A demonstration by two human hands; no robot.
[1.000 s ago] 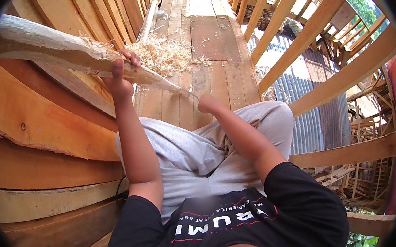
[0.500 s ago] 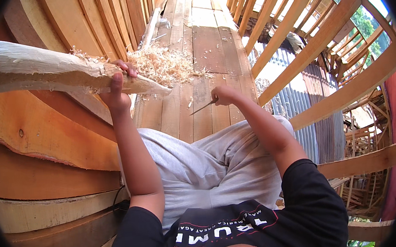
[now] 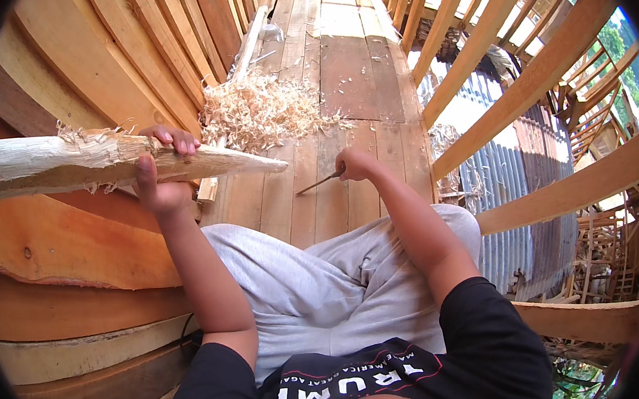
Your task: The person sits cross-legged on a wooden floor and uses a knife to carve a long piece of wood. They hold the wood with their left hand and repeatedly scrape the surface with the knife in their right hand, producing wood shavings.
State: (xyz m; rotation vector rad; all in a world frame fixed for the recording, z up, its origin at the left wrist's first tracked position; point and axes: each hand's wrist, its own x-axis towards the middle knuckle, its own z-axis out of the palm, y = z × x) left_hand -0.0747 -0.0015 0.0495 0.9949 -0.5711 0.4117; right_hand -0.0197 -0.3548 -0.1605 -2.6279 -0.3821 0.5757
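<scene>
A long pale wooden pole (image 3: 43, 167) with a tapered end reaches in from the left at chest height. My left hand (image 3: 165, 171) grips it near the taper, thumb on the near side and fingers over the far side. Curled shavings cling to the pole's upper edge. Over the plank floor, my right hand (image 3: 354, 164) is closed around the handle of a knife (image 3: 319, 183), most of the handle hidden in the fist. Its thin dark blade points left and toward my lap, apart from the pole.
A heap of wood shavings (image 3: 262, 112) lies on the plank floor (image 3: 353, 67) ahead. Upright boards (image 3: 72, 244) wall the left side. Slatted railing (image 3: 523, 98) runs along the right, with corrugated metal sheets (image 3: 513, 198) beyond it. My crossed legs (image 3: 319, 283) are close below my hands.
The pole and my left hand have shifted left and lower in view, and the pole now lies nearer level. My right hand still holds the knife, its blade slightly turned. The view has shifted slightly.
</scene>
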